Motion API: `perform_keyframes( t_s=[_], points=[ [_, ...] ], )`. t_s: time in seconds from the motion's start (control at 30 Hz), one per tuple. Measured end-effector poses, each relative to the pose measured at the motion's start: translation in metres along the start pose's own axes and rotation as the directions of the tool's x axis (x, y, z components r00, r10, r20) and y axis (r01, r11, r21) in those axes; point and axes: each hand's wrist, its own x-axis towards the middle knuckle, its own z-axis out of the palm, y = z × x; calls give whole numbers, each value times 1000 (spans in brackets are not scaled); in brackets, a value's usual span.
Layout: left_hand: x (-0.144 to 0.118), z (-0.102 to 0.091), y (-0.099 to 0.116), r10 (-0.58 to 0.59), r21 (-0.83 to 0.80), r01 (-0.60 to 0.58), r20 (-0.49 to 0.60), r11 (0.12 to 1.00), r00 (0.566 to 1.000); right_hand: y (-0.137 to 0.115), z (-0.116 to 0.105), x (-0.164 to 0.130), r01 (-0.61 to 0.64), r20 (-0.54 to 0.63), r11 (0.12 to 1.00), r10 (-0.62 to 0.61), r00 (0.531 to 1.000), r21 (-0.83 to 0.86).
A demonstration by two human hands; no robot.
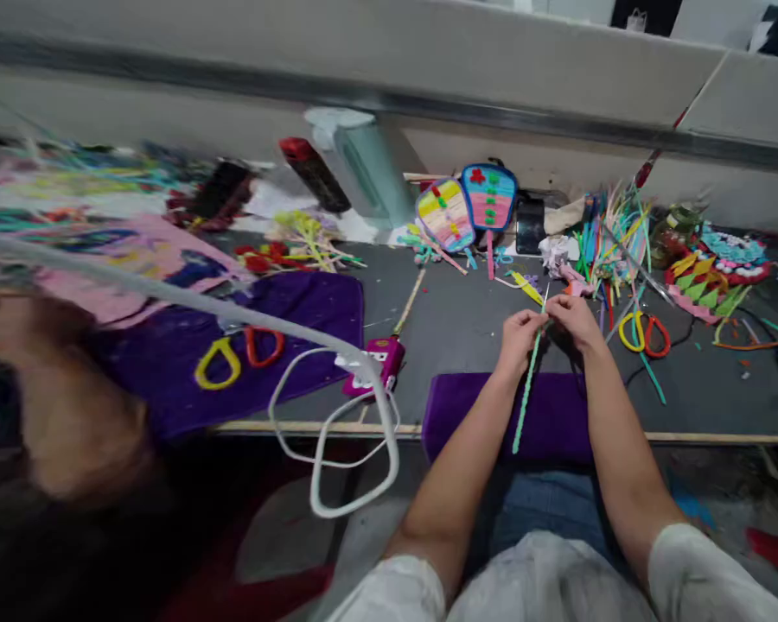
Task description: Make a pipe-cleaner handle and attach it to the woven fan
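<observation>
The left hand (522,337) and right hand (574,320) are pinching 1 green fuzzy stem (526,396) near its far end, the rest stretching over the near purple cloth (468,410); scissors (644,336) are lying to the right, and 2 paddle-shaped crafts (491,197) are resting at the far side

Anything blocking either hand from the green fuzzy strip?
Nothing visible: the left hand and right hand meet at the upper part of the green strip. Its lower length runs over the purple cloth, unobstructed.
</observation>
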Motion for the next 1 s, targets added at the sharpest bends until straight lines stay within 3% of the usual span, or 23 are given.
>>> perform_keyframes(
  t_s=[0.27,0.47,1.0],
  points=[
    [-2,-1,1,-12,-38,16,95,999,995,-1,3,-2,-81,-21,980,87,996,179],
    [-1,-2,6,-51,-100,61,95,993,994,-9,-1,-4,-97,-20,955,107,994,282],
    [3,-3,-1,-15,-71,23,111,997,994,-3,-2,-3,-60,20,968,57,998,242]
  ],
)
